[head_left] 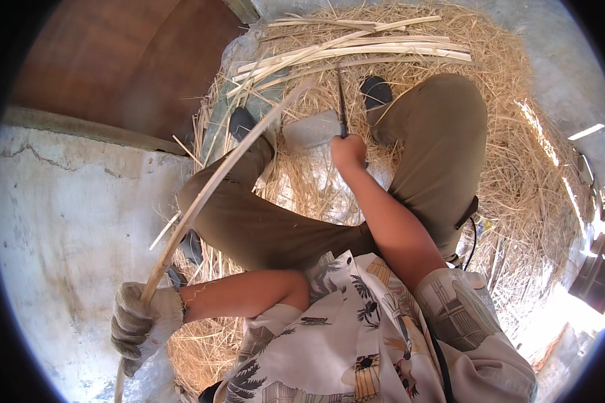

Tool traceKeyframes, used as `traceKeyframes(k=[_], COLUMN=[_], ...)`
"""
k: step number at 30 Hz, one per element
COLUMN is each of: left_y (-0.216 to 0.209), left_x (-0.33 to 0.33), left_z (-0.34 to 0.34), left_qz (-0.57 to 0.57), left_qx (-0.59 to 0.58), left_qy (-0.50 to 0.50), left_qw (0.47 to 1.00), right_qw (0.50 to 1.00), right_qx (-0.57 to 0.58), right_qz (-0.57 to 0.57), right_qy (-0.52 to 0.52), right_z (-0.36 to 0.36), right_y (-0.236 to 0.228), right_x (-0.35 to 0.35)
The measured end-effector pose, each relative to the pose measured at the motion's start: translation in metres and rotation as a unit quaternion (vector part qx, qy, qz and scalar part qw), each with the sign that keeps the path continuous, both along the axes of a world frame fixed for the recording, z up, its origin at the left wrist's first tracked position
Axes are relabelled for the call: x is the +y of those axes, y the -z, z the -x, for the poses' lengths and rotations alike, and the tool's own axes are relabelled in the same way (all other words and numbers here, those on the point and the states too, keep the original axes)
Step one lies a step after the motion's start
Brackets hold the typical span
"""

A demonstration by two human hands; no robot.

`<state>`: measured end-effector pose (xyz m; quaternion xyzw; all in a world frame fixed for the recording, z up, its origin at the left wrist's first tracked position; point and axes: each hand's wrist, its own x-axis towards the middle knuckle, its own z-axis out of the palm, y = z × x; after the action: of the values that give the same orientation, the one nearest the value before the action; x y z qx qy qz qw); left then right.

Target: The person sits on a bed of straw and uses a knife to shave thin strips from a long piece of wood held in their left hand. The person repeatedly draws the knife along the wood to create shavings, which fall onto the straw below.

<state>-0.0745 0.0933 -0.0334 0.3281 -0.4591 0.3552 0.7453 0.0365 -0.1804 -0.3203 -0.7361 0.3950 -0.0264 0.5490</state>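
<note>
My left hand [140, 324], in a worn grey work glove, grips a long thin bamboo strip [212, 188] at the lower left. The strip runs up and right across my left knee toward the pile of straw. My bare right hand [347, 152] is closed around the handle of a dark narrow blade [341, 104] that points away from me, between my knees. The blade tip lies near the far end of the strip. I sit with both legs in olive trousers [437, 134] bent, dark shoes on the straw.
A bundle of pale split bamboo strips [356, 50] lies across the far side of the straw heap [517, 168]. A grey concrete slab [74, 221] is at my left, a brown wooden panel [107, 60] beyond it. A flat grey stone [310, 129] lies by my feet.
</note>
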Motion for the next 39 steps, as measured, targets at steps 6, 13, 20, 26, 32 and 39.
traceKeyframes(k=[6, 13, 20, 26, 32, 39], left_y=[-0.004, 0.008, 0.043, 0.058, 0.052, 0.024], left_x=[0.001, -0.009, -0.053, -0.068, -0.078, -0.094], left_z=[-0.001, -0.036, -0.109, -0.126, -0.122, -0.124], left_qz=[0.002, 0.008, 0.000, -0.065, -0.046, 0.195], left_qx=[-0.007, 0.089, 0.232, 0.298, 0.291, 0.454], left_qy=[0.014, -0.086, -0.001, -0.110, -0.194, -0.258], left_qw=[1.000, 0.992, 0.973, 0.946, 0.936, 0.830], right_qw=[0.967, 0.903, 0.911, 0.905, 0.925, 0.942], right_qx=[-0.047, -0.017, -0.029, -0.022, -0.057, -0.092], right_qz=[-0.245, -0.404, -0.396, -0.412, -0.373, -0.305], right_qy=[0.041, 0.141, 0.110, 0.099, 0.044, -0.106], right_z=[-0.010, -0.005, -0.002, -0.002, 0.001, 0.010], right_y=[0.004, -0.015, -0.022, -0.020, -0.031, -0.045], right_x=[0.009, 0.013, 0.014, 0.015, 0.022, 0.037])
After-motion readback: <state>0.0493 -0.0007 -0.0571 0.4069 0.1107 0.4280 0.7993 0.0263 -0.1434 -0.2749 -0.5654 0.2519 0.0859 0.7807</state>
